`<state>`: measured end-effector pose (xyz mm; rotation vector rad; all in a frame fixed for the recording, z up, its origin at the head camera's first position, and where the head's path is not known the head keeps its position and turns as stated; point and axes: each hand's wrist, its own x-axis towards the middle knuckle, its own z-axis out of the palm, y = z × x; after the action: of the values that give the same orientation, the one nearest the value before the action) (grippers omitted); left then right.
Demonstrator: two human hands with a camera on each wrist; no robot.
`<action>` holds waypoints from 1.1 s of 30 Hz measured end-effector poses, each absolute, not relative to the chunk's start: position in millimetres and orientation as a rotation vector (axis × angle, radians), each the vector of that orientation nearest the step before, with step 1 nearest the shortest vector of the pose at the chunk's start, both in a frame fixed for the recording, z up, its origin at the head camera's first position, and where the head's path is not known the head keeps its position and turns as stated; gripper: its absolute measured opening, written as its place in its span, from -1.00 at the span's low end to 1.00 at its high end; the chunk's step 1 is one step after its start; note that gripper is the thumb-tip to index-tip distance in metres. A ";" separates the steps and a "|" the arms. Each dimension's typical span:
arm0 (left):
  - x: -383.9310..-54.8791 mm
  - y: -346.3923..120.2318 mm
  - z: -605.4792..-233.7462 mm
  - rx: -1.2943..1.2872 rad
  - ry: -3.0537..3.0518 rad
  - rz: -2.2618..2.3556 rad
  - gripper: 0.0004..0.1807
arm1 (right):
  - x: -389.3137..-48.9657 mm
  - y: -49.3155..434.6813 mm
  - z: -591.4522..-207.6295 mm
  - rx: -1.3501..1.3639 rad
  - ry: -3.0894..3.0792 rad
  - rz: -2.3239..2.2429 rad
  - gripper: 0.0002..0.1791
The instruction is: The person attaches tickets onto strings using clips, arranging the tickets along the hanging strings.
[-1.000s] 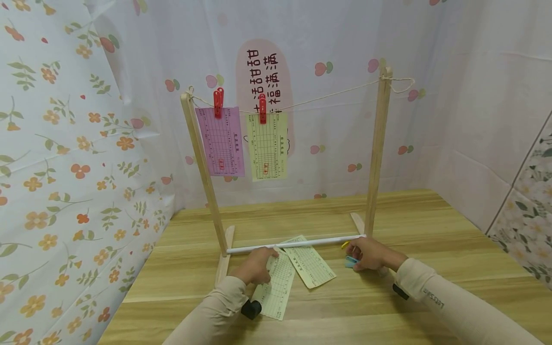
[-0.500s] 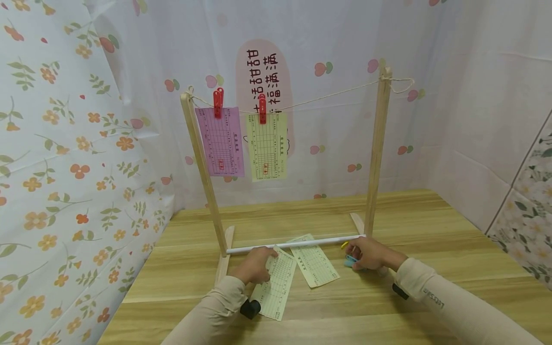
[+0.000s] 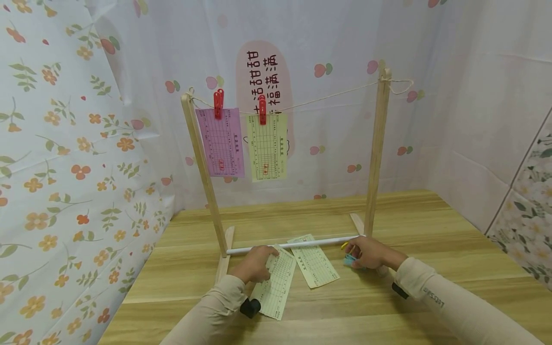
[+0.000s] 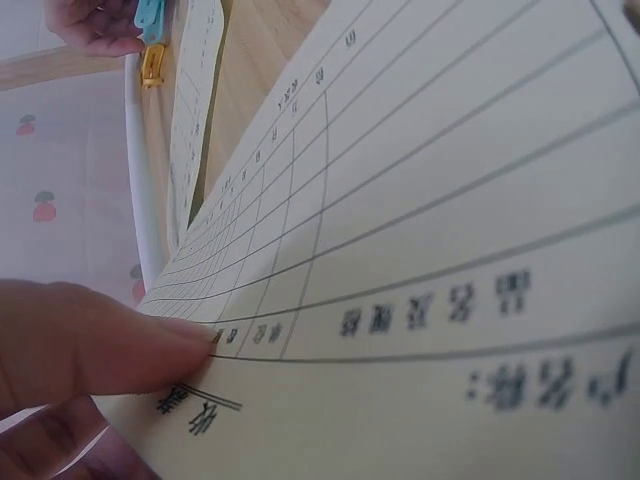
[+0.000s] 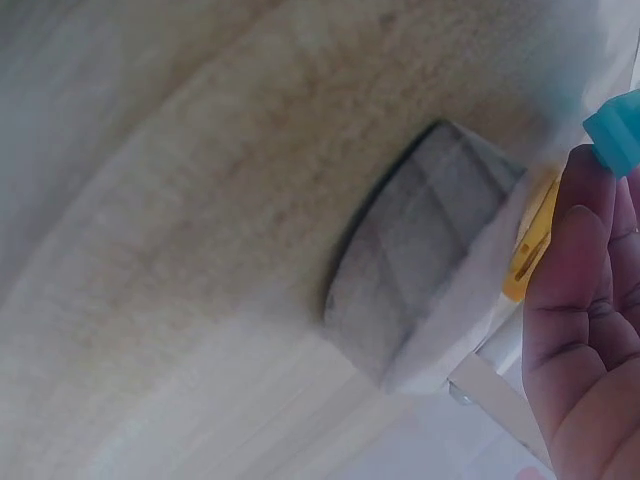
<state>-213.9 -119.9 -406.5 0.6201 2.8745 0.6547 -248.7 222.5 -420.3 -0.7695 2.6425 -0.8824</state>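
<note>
My left hand (image 3: 254, 266) pinches a pale yellow-green receipt slip (image 3: 276, 290) near its upper left edge. In the left wrist view the thumb (image 4: 150, 350) lies over the slip's printed face and the other fingers are behind it. A second receipt slip (image 3: 319, 268) lies to the right, its far end under the white rod. My right hand (image 3: 371, 252), at the right foot of the stand, holds a light blue clip (image 3: 350, 260) at its fingertips. Just beyond them is a yellow clip (image 3: 344, 245), partly hidden by the hand.
A wooden stand (image 3: 376, 158) with a white rod (image 3: 254, 249) across its base holds up a string (image 3: 327, 96). Red clips (image 3: 262, 110) fix a purple slip (image 3: 221, 143) and a yellow slip (image 3: 267, 148) to it. Patterned cloth hangs behind the wooden table (image 3: 431, 249).
The second slip has slid slightly right, away from the slip in my left hand. The blue clip has shifted a little left at my right fingertips. Both hands stay nearly in place.
</note>
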 end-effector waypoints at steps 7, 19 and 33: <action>-217.1 -120.4 -405.4 0.646 2.872 0.637 -0.32 | -248.8 222.5 -417.7 -0.765 2.645 -0.877 -0.67; -216.3 -117.2 -397.7 0.594 2.838 0.676 -0.32 | -250.4 223.2 -415.1 -0.797 2.656 -0.869 -0.69; -216.4 -117.2 -393.8 0.649 2.847 0.684 -0.33 | -251.2 222.9 -412.2 -0.786 2.659 -0.878 -0.68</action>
<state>-216.4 -117.2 -393.8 0.6493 2.8473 0.6841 -251.2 222.9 -412.2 -0.7861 2.6592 -0.8784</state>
